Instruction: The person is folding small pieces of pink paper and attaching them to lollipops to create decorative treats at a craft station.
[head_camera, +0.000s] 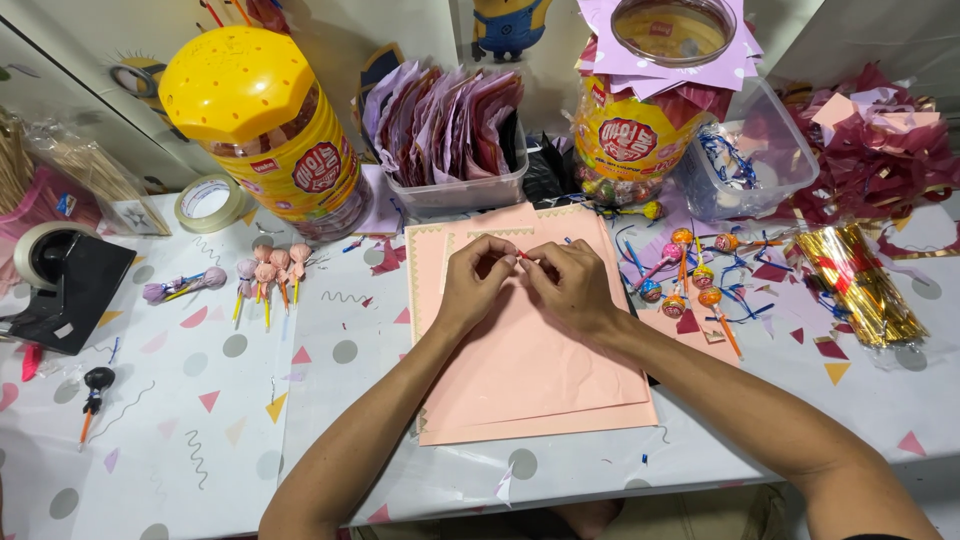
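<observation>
Both hands, left hand (472, 272) and right hand (570, 283), pinch one small red-tipped piece (521, 256) between their fingertips over the pink paper stack (530, 370). Left of that stack lie five pink-wrapped lollipops (270, 272), apparently finished; right of it, unwrapped lollipops (690, 270) seemingly remain.

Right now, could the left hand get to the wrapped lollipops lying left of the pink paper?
Probably yes: the left hand is busy at the pink paper, but only bare tablecloth lies between it and the wrapped lollipops.
</observation>
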